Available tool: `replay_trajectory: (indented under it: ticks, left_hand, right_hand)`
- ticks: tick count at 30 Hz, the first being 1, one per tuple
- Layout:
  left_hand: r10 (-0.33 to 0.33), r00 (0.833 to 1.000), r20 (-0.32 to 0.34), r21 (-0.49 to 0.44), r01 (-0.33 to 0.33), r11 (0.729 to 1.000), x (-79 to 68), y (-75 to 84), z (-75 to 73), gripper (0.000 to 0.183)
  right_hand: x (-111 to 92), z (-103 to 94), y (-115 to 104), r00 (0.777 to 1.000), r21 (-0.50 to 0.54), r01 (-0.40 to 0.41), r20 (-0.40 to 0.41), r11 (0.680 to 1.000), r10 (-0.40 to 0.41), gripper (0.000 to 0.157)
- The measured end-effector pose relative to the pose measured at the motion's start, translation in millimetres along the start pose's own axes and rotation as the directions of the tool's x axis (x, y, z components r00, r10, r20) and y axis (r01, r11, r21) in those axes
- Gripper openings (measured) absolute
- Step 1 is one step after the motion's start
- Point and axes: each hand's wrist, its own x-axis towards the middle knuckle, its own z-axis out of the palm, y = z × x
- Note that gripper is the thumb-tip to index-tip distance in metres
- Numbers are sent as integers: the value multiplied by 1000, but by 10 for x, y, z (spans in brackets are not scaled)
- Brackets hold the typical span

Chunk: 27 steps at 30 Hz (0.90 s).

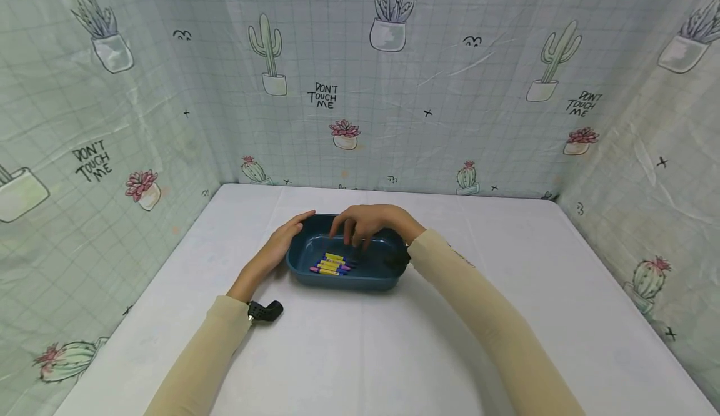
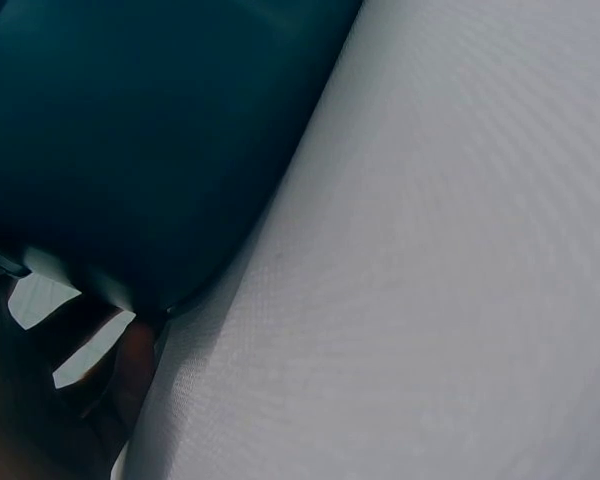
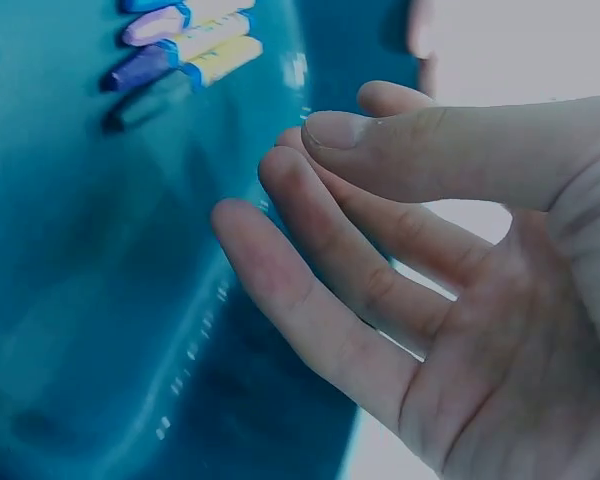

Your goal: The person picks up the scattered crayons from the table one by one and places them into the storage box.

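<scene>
A dark blue oblong tub (image 1: 360, 283) stands on the table. Several crayons (image 1: 330, 264) with yellow and blue wrappers lie side by side on its floor, left of the middle; purple and blue tips (image 3: 145, 67) show in the right wrist view. My left hand (image 1: 279, 241) rests against the tub's left end, fingers stretched along the outer wall and touching it; the left wrist view shows those fingers (image 2: 135, 362) darkly. Above the tub's far side hangs my right hand (image 1: 364, 221), its fingers (image 3: 270, 270) loosely bent and apart, holding nothing.
A white cloth (image 1: 360, 353) covers the table. Behind and at both sides rises a pale curtain (image 1: 416, 91) printed with cacti. A black strap piece (image 1: 265, 311) sticks out from the left wrist. The right forearm sleeve (image 1: 478, 303) crosses near the tub's right end.
</scene>
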Motion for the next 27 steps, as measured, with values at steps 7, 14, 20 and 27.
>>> replay_trajectory:
  ticks: [7, 14, 20, 27]
  left_hand:
    - [6, 1000, -4, -4, -6, 1000, 1, -3, 9, 49]
    - [29, 1000, -9, 2, -29, 1000, -2, 3, 26, 49]
    - [21, 1000, -12, 19, -21, 1000, 10, 4, 28, 49]
    - [19, 1000, -19, 29, -19, 999, 20, -7, 21, 49]
  right_hand:
    - [-331, -120, -7, 999, 27, 36, -42, 999, -35, 54]
    - [-662, -187, 67, 991, 8, 47, -124, 999, -46, 53]
    - [-966, -206, 226, 980, 2, 55, -192, 998, -54, 49]
    - [-1350, -186, 409, 952, 36, 40, -306, 999, -27, 45]
